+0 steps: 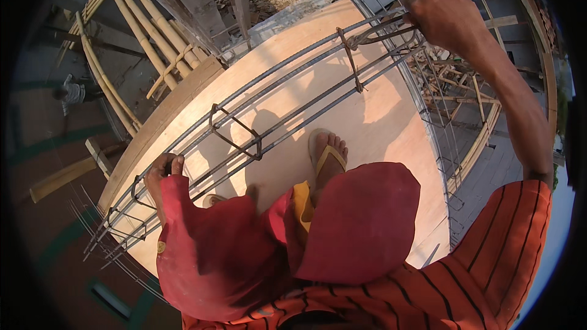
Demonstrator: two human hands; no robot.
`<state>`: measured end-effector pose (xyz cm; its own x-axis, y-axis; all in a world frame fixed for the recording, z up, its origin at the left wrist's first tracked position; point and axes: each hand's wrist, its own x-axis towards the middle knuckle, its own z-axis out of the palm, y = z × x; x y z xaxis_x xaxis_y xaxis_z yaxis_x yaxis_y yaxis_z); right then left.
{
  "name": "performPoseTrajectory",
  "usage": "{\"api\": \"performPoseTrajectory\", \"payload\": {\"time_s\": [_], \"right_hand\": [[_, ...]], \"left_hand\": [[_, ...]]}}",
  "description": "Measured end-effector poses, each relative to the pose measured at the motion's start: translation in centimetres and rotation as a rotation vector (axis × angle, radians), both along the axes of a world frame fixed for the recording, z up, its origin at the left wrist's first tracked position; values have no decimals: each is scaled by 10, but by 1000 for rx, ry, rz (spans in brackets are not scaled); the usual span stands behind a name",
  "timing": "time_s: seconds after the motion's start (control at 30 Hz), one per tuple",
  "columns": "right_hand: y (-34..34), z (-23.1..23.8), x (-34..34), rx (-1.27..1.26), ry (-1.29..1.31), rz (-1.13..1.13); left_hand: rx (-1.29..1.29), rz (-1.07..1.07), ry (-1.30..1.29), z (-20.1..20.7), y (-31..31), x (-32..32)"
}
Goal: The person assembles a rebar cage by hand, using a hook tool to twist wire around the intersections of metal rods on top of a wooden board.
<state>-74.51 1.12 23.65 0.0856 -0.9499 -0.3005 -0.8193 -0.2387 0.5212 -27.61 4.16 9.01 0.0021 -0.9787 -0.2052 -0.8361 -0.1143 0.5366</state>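
Observation:
A long rebar cage (293, 105) slants over a pale plywood deck, from lower left to upper right. Ribbed parallel bars run its length, with bent stirrups (235, 131) set around them at intervals. Near the cage's lower-left part, my left hand (164, 177) is closed with its fingers curled at the upper bar. My right hand (445, 17) makes a fist at the upper-right end, around a dark steel stirrup (379, 29) lying among the bars. Its fingertips are partly hidden behind the knuckles.
My sandalled foot (329, 150) stands on the plywood deck (379, 128). A raised wooden board (162, 116) edges it at left. Bamboo poles (147, 24) stand beyond, and a person (73, 93) is below. Thin upright bars (437, 104) and scrap wood lie past the right edge.

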Motion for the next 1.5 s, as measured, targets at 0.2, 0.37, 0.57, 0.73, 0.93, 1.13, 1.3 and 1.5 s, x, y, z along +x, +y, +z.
{"api": "performPoseTrajectory", "payload": {"time_s": [0.2,0.37,0.57,0.73,0.93,1.13,1.3,1.5], "right_hand": [[123,-189,-90,-163,-773,-473],[146,-179,-44,-135,-809,-730],[121,-117,-39,-139,-418,-529],[99,-98,-41,-151,-516,-516],[90,-105,-31,-51,-520,-573],[102,-141,-42,87,-670,-708],[129,-215,-23,4,-760,-946],[149,-268,-3,-56,-873,-986]], "left_hand": [[-56,-65,34,-12,4,8],[54,-17,56,-8,-6,15],[144,109,158,0,1,22],[144,131,246,6,6,25],[28,38,48,1,21,19],[-14,19,185,-15,1,32],[-14,-63,166,-10,-5,37],[62,-56,220,-9,0,32]]}}
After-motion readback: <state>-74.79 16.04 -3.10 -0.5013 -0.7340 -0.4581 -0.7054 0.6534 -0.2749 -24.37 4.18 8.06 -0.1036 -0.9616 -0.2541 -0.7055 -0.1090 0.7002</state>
